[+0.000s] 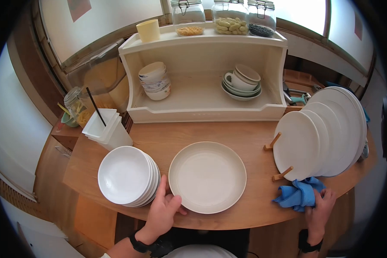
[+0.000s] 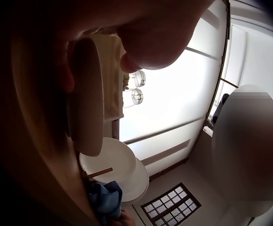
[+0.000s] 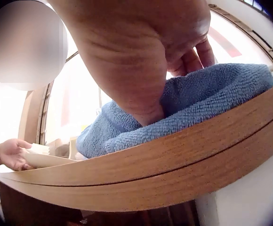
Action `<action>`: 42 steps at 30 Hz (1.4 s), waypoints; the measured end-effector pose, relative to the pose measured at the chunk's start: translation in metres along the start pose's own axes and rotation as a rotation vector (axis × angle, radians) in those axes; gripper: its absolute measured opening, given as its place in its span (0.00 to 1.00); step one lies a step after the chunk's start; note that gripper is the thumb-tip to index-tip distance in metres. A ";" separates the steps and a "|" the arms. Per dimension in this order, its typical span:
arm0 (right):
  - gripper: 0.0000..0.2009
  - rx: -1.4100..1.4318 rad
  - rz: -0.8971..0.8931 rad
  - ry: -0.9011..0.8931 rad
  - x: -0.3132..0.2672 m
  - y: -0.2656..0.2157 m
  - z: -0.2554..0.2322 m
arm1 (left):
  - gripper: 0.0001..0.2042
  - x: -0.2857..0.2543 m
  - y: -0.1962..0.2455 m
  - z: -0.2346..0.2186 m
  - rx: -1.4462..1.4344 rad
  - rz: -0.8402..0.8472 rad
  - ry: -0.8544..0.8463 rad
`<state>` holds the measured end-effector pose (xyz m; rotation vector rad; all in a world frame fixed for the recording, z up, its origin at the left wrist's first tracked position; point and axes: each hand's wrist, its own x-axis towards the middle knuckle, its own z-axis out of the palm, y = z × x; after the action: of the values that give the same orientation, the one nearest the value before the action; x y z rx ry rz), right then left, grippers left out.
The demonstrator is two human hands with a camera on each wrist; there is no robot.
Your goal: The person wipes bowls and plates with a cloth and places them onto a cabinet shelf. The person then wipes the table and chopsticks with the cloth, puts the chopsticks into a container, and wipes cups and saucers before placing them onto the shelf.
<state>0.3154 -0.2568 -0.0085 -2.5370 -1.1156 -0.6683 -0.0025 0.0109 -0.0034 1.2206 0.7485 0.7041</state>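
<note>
Left hand (image 1: 162, 211) on plate (image 1: 207, 176), apparently.

Bright daylight enters through the rear windows; fisheye distortion darkens the head view's edges; wrist views are backlit, with blurred foregrounds.

One cream plate (image 1: 207, 176) at lower centre, one stack of white bowls (image 1: 127, 175) lower left, one blue cloth (image 1: 300, 193) lower right, three glass jars (image 1: 225, 16) along the top, one yellow cup (image 1: 148, 30) upper left.
</note>
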 end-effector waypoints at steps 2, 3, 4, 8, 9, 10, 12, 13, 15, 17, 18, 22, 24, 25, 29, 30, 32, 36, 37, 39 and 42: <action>0.23 0.018 0.054 -0.148 0.004 -0.003 -0.004 | 0.42 -0.011 -0.001 -0.004 0.109 -0.032 -0.066; 0.23 0.026 0.051 -0.150 0.006 -0.001 -0.005 | 0.42 -0.015 -0.004 -0.004 0.113 -0.031 -0.058; 0.25 0.086 0.041 -0.206 0.009 0.002 -0.006 | 0.43 -0.020 -0.007 -0.004 0.127 -0.003 -0.080; 0.27 0.189 -0.176 -0.254 0.016 -0.003 -0.022 | 0.40 -0.039 -0.009 -0.011 0.335 0.147 -0.073; 0.27 0.188 -0.198 -0.257 0.014 -0.003 -0.028 | 0.38 -0.044 -0.003 -0.010 0.552 0.262 -0.075; 0.29 0.162 -0.213 -0.253 0.008 -0.003 -0.033 | 0.30 -0.049 0.008 -0.010 0.607 0.268 -0.045; 0.32 0.065 -0.216 -0.302 0.005 -0.005 -0.053 | 0.27 -0.063 0.019 -0.018 0.657 0.240 -0.053; 0.32 0.060 -0.228 -0.302 0.008 -0.011 -0.064 | 0.24 -0.068 0.022 -0.026 0.720 0.212 -0.078; 0.21 0.029 -0.274 -0.251 0.019 -0.036 -0.088 | 0.13 -0.079 0.022 -0.048 0.735 0.341 0.008; 0.21 0.076 -0.312 -0.242 0.026 -0.060 -0.098 | 0.11 -0.097 0.022 -0.076 0.666 0.364 0.163; 0.21 0.272 -0.326 -0.286 0.032 -0.077 -0.102 | 0.14 -0.103 0.019 -0.096 0.630 0.428 0.224; 0.32 0.803 -0.647 -0.674 0.072 -0.152 -0.098 | 0.21 -0.082 0.026 -0.139 0.464 0.553 0.427; 0.30 1.161 -0.507 -0.890 0.086 -0.204 -0.065 | 0.26 -0.058 0.037 -0.140 0.009 0.365 0.558; 0.31 1.240 -0.429 -0.976 0.093 -0.231 -0.053 | 0.26 -0.052 0.038 -0.147 0.007 0.365 0.552; 0.36 1.258 -0.355 -1.059 0.127 -0.329 -0.003 | 0.30 -0.037 0.046 -0.156 -0.176 0.030 0.336; 0.38 1.249 -0.345 -1.109 0.135 -0.348 0.004 | 0.30 -0.037 0.050 -0.153 -0.187 -0.004 0.276; 0.39 1.202 -0.278 -1.187 0.140 -0.372 0.016 | 0.30 -0.037 0.054 -0.151 -0.198 -0.040 0.208; 0.33 1.063 -0.230 -1.382 0.138 -0.390 0.023 | 0.29 -0.039 0.053 -0.151 -0.257 -0.161 0.158; 0.33 1.064 -0.224 -1.379 0.139 -0.390 0.024 | 0.29 -0.039 0.054 -0.151 -0.260 -0.176 0.154; 0.34 1.143 -0.140 -1.469 0.141 -0.390 0.025 | 0.30 -0.038 0.053 -0.152 -0.253 -0.173 0.134; 0.32 1.254 -0.145 -1.496 0.134 -0.392 0.027 | 0.31 -0.035 0.057 -0.148 -0.215 -0.148 0.095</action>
<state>0.1093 0.0947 0.0682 -1.4348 -1.2955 1.6704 -0.1473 0.0762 0.0311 0.9322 0.8106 0.7042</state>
